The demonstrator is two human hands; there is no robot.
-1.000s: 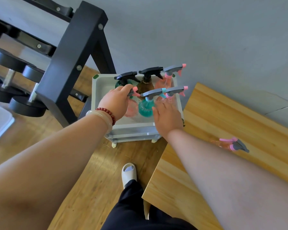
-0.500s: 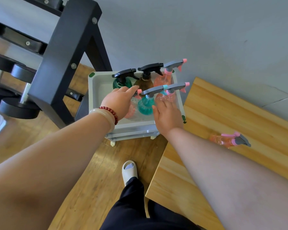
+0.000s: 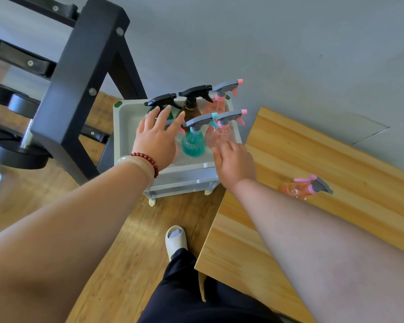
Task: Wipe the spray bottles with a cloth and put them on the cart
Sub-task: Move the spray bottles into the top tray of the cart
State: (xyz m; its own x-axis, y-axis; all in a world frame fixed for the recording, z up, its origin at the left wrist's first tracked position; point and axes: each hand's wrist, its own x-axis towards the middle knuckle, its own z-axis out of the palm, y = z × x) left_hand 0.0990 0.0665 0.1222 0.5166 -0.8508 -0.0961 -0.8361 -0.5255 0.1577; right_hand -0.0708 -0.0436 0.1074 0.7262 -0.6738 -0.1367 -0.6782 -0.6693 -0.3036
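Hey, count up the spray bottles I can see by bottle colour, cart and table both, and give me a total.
Pink bottles: 4, three in the cart, one of them partly under the left hand, and one lying on the table
Teal bottle: 1
Dark green bottle: 1
Brown bottle: 1
Total: 7

Single head-worn wide-angle view, steeply down and forward, close above the cart, table and floor.
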